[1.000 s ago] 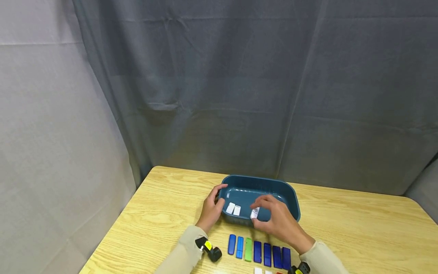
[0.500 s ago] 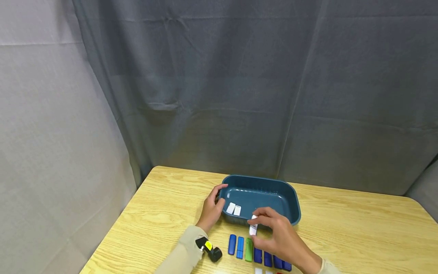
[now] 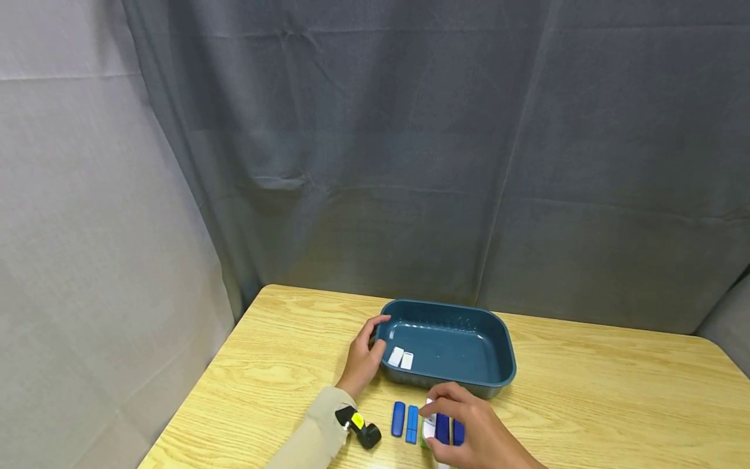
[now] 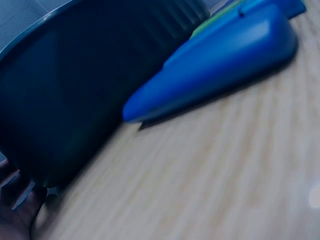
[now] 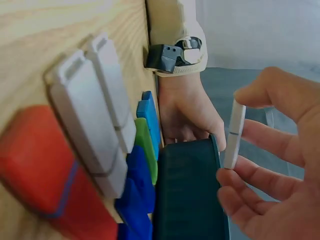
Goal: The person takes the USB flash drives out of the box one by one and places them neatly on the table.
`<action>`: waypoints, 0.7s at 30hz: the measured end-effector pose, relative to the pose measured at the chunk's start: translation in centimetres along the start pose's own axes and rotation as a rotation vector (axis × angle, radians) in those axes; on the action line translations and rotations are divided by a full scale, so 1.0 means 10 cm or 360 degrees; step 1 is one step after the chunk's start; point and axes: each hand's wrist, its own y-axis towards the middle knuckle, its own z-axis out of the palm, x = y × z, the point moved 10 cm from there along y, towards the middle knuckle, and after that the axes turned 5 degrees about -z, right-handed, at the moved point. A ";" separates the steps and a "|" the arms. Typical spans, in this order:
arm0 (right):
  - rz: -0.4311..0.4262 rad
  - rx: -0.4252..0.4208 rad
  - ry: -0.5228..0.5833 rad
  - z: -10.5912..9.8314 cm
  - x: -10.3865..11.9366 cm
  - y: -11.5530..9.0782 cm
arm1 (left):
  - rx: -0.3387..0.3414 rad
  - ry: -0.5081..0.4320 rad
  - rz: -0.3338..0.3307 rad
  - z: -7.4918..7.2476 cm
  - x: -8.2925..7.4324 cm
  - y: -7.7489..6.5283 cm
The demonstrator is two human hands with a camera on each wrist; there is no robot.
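My left hand holds the left end of a dark teal plastic tub, with fingers and thumb at its rim. Between the thumb and fingers of my right hand is a white USB stick with a thin seam across it. In the head view that hand hovers over a row of sticks in front of the tub. The held stick partly covers a green stick. Two white sticks lie inside the tub, in its front left corner.
The row on the wooden table includes a blue stick, a lighter blue one and several dark blue ones. Nearer, in the right wrist view, lie two white sticks and a red one. A grey curtain hangs behind.
My right hand has carried the white USB stick out of the tub, over its front rim and towards me, to above the row. The left hand has stayed on the tub.
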 end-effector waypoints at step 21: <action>-0.0239 0.0089 0.0131 0.18 0.10 -0.15 | -0.0004 -0.0001 0.0014 -0.01 0.01 0.00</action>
